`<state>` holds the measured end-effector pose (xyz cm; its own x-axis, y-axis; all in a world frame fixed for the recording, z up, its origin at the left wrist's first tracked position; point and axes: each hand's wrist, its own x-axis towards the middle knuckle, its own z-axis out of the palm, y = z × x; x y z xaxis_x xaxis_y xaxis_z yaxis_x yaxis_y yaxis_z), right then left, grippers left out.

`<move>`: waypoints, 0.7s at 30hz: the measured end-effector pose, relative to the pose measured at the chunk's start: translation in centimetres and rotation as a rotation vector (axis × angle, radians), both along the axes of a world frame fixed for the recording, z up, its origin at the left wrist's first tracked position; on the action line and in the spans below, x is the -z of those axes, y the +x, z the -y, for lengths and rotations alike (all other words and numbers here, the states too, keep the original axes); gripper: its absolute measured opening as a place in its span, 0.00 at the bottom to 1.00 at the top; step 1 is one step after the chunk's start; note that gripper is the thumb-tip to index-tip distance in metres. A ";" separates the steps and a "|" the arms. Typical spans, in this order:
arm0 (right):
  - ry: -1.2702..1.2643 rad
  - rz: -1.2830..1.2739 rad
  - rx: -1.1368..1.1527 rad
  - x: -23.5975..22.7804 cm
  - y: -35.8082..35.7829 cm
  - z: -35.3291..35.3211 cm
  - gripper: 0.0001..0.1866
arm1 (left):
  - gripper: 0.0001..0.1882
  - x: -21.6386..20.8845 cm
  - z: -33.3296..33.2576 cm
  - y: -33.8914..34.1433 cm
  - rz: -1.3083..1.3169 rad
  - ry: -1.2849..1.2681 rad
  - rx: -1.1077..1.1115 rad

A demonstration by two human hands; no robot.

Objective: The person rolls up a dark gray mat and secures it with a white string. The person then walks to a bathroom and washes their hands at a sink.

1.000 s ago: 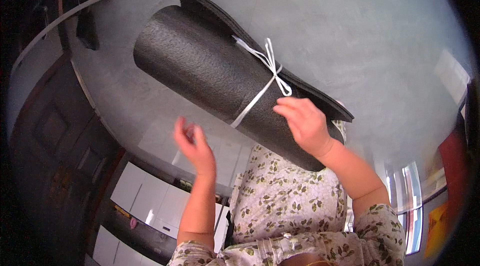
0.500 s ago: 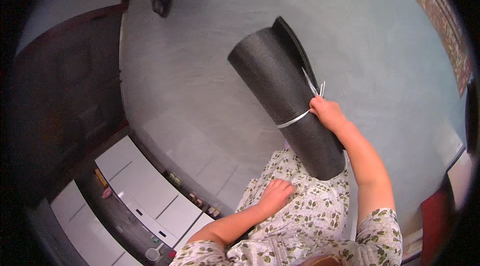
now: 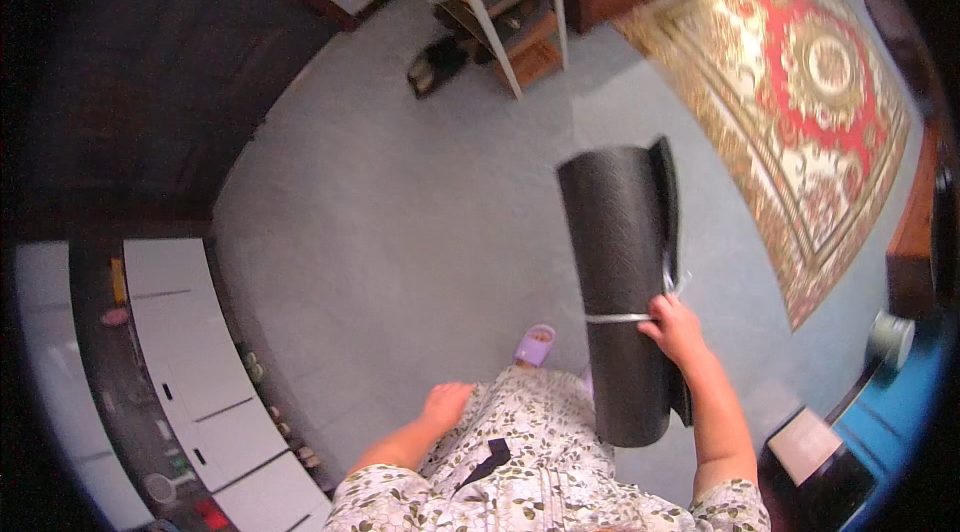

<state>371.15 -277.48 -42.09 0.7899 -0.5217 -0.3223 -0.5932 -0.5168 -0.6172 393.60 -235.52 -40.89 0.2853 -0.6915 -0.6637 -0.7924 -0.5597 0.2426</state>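
Observation:
A dark grey foam exercise mat [image 3: 622, 242], rolled up, hangs upright at my right side. Around its middle runs a thin white tie [image 3: 615, 318], with loose ends sticking out at the right. My right hand [image 3: 676, 328] is closed on that tie at the mat's right side, and the mat's loose outer edge stands apart from the roll near the top. My left hand [image 3: 447, 405] hangs beside my leaf-patterned dress with nothing visible in it. Its fingers look loosely stretched, though slightly blurred. Below the dress hem shows one purple slipper [image 3: 536, 344] on my foot.
A shoe rack [image 3: 500, 7] stands ahead, with dark shoes [image 3: 437, 65] on the floor beside it. A patterned rug [image 3: 800, 112] lies far right. White cabinets [image 3: 190, 362] line the left, below a dark door [image 3: 130, 122]. A blue surface [image 3: 890, 412] is at the lower right.
My view has turned to the right, bringing in the rack and rug. The mat has swung from slanted to nearly upright, still in my right hand. My left hand has moved left, off the dress.

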 end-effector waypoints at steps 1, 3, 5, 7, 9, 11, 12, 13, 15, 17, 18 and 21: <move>-0.027 -0.008 0.030 -2.2 -0.7 -0.1 0.16 | 0.17 -2.4 -3.4 2.0 0.036 0.023 0.004; -0.038 -0.046 0.110 -5.6 -2.2 0.7 0.19 | 0.15 -6.7 -9.4 2.3 0.197 0.022 -0.190; -0.098 -0.112 0.175 -7.1 -4.5 1.4 0.18 | 0.15 -11.4 -14.9 1.7 0.188 0.145 -0.450; -0.252 -0.170 0.167 -9.3 -5.4 1.9 0.18 | 0.15 -13.9 -19.5 -0.3 0.208 0.292 -0.705; -0.298 -0.235 0.133 -11.9 -4.6 1.4 0.18 | 0.15 -14.8 -22.4 -1.9 0.141 0.456 -0.892; -0.327 -0.275 0.034 -13.6 -2.2 1.6 0.18 | 0.14 -13.1 -25.4 -4.4 0.061 0.524 -0.948; -0.333 -0.284 -0.024 -13.6 -0.7 1.6 0.17 | 0.13 -11.9 -27.1 -5.8 0.019 0.562 -0.972; -0.332 -0.294 -0.094 -13.4 1.4 1.2 0.17 | 0.14 -10.7 -28.2 -6.7 -0.053 0.593 -0.998; -0.338 -0.350 -0.199 -13.0 5.1 0.5 0.19 | 0.14 -7.0 -28.0 -3.9 -0.201 0.574 -1.002; -0.296 -0.384 -0.236 -15.3 8.7 -0.9 0.18 | 0.15 -5.1 -25.4 1.9 -0.252 0.213 -1.200; -0.331 -0.389 -0.262 -15.8 11.3 -1.0 0.18 | 0.16 -4.2 -23.0 5.6 -0.144 0.181 -1.227; -0.296 -0.318 -0.286 -15.8 19.0 -2.2 0.17 | 0.15 -6.3 -17.7 16.6 -0.125 -0.184 -1.419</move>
<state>390.16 -275.31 -26.31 0.8011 -0.4049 -0.4408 -0.5374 -0.8108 -0.2319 410.24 -217.82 -34.59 0.7412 0.0455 -0.6697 0.4301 -0.7981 0.4219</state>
